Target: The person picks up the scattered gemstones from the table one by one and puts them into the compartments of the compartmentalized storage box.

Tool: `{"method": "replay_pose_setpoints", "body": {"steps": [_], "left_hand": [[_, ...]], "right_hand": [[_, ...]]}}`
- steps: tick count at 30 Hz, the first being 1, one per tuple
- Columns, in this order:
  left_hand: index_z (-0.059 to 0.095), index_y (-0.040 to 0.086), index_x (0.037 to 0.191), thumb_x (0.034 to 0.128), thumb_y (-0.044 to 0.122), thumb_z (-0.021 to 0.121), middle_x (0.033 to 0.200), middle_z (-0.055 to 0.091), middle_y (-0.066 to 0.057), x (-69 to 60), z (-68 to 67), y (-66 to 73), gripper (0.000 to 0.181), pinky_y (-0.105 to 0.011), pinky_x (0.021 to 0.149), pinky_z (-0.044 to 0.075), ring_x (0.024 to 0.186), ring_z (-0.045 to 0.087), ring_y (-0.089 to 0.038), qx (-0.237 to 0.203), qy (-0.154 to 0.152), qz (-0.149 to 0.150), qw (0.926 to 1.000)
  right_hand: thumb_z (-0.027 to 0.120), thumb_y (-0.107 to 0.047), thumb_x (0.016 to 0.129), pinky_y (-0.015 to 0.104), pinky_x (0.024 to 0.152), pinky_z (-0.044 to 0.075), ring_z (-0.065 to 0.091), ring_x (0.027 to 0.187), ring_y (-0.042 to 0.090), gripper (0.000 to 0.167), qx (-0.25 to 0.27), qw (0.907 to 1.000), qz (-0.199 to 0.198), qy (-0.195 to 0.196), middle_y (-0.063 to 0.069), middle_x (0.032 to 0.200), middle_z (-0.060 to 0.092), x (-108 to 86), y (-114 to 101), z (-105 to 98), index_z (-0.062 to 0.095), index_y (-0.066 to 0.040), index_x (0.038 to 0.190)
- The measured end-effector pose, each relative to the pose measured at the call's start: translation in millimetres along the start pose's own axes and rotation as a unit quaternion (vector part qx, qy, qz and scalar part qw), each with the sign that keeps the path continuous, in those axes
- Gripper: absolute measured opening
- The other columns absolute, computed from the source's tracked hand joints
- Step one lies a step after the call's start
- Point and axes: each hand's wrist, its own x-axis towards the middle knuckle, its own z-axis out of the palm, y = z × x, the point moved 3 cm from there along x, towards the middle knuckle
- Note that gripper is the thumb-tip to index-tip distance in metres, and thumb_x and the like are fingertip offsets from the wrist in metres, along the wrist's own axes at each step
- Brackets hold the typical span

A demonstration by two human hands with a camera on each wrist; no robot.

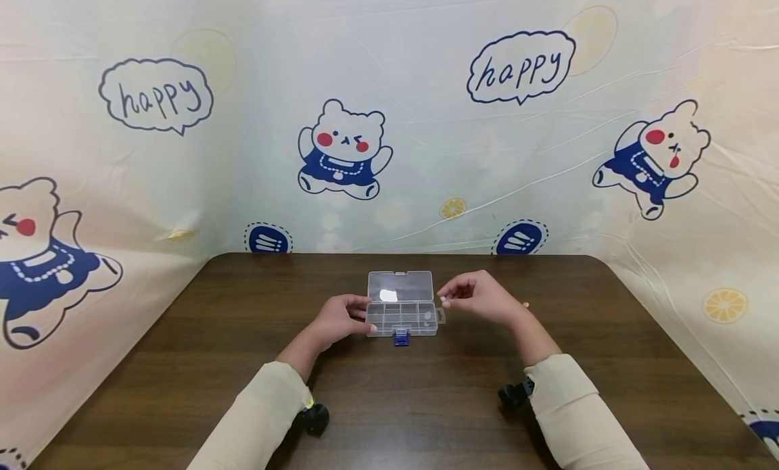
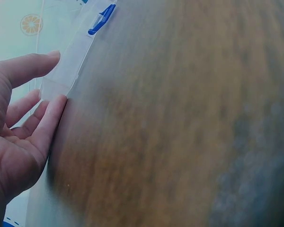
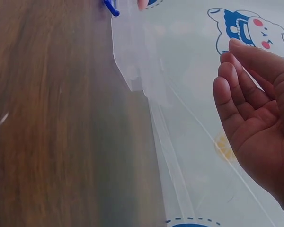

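Observation:
A clear plastic compartment box (image 1: 402, 319) lies on the table with its lid (image 1: 416, 285) tipped back and a blue latch (image 1: 401, 337) at the front. My left hand (image 1: 339, 320) holds its left end, thumb at the front corner and fingers along the side. Right of the lid, my right hand (image 1: 481, 296) pinches a tiny whitish piece (image 1: 443, 299) between thumb and forefinger; its kind is too small to tell. In the right wrist view the fingertips (image 3: 235, 43) meet, and the piece is hidden. Something small and pale (image 1: 427, 315) shows in a right-hand compartment.
The brown wooden table (image 1: 402, 402) ends at a printed cloth backdrop (image 1: 414, 206). A small orange-yellow thing (image 1: 526, 304) lies just beyond my right wrist. A hanging tab (image 1: 441, 315) sticks out from the box's right end.

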Motion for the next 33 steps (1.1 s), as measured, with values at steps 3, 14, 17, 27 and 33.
{"method": "replay_pose_setpoints", "body": {"steps": [3, 14, 17, 27, 33], "left_hand": [[0.065, 0.008, 0.121, 0.0714, 0.011, 0.087, 0.104, 0.065, -0.005, -0.4, 0.0, 0.1, 0.055, -0.034, 0.084, 0.054, 0.097, 0.06, -0.021, 0.0, 0.001, 0.0, 1.0], [0.065, 0.008, 0.121, 0.0711, 0.011, 0.088, 0.105, 0.065, -0.005, 0.7, -0.4, -0.8, 0.055, -0.034, 0.084, 0.054, 0.097, 0.06, -0.021, -0.002, 0.002, 0.004, 1.0], [0.065, 0.008, 0.121, 0.0711, 0.011, 0.088, 0.104, 0.065, -0.004, 0.7, -0.5, -1.1, 0.055, -0.034, 0.083, 0.054, 0.097, 0.061, -0.02, 0.001, 0.002, 0.004, 1.0], [0.065, 0.008, 0.121, 0.0707, 0.011, 0.088, 0.103, 0.065, -0.005, 0.3, -1.0, -1.3, 0.056, -0.034, 0.084, 0.054, 0.095, 0.061, -0.021, 0.001, 0.002, 0.006, 1.0], [0.065, 0.008, 0.121, 0.0705, 0.011, 0.088, 0.103, 0.065, -0.004, 0.7, -1.1, -1.4, 0.056, -0.034, 0.083, 0.054, 0.095, 0.061, -0.021, 0.0, 0.002, 0.007, 1.0]], "right_hand": [[0.075, -0.009, 0.086, 0.03, 0.064, 0.051, 0.055, 0.074, 0.023, 0.012, 0.0, 1.0, 0.001, -0.006, 0.002, 0.088, 0.07, 3.8, -1, 2, 0.076, -0.01, 0.098], [0.074, -0.005, 0.086, 0.032, 0.072, 0.054, 0.058, 0.08, 0.024, 0.012, -0.006, 0.9998, 0.009, -0.019, 0.009, 0.091, 0.069, 17.0, -5, 2, 0.075, -0.005, 0.098], [0.075, -0.007, 0.086, 0.033, 0.073, 0.054, 0.059, 0.08, 0.024, 0.01, -0.009, 0.9996, 0.012, -0.023, 0.006, 0.089, 0.069, 21.8, -6, 3, 0.076, -0.011, 0.095], [0.075, -0.007, 0.085, 0.033, 0.072, 0.053, 0.058, 0.079, 0.023, 0.01, -0.013, 0.9992, 0.008, -0.037, 0.003, 0.087, 0.069, 34.9, -11, 11, 0.077, -0.011, 0.095], [0.075, -0.008, 0.086, 0.031, 0.071, 0.052, 0.058, 0.078, 0.022, 0.01, -0.007, 0.999, 0.021, -0.038, 0.004, 0.086, 0.068, 42.6, -7, 18, 0.077, -0.009, 0.096]]}}
